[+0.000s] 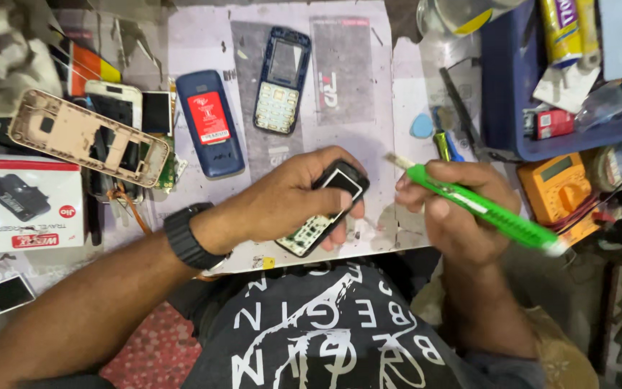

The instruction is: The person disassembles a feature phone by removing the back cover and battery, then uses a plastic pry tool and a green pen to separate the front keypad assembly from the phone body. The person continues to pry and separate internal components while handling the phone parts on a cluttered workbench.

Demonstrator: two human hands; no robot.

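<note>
My left hand (289, 198) grips a small phone circuit board with a black-framed screen (329, 205), held tilted just above the work mat. A black watch sits on that wrist. My right hand (455, 212) holds a green toothbrush (484, 207), its bristled head pointing left toward the board's screen end. The brush head is close to the board but apart from it.
On the mat lie a blue phone back with a red battery (210, 122), a blue keypad front cover (281, 79) and a beige phone frame (88, 138). An orange multimeter (563, 191) and a blue tray of supplies (512, 108) stand at right. A white box (26, 205) sits left.
</note>
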